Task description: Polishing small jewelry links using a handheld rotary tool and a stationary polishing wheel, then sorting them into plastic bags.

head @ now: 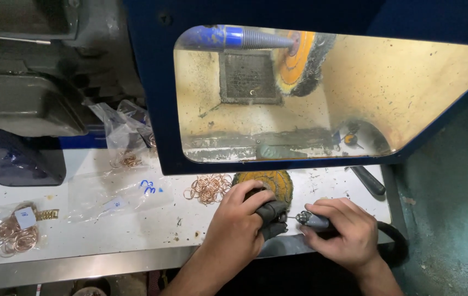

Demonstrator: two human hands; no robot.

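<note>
Hands (294,227) on white bench (135,230) beneath blue hood (157,82)

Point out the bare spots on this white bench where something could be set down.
Bare bench lies between the bagged rings and the left hand, and behind the right hand, beside the black handle. Crowded: the loose copper rings, yellow buffing wheel and plastic bags.

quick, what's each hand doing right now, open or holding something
Left hand: closed around a dark grey cloth-like pad by the yellow buffing wheel.
Right hand: closed on a slim grey rotary handpiece.
</note>
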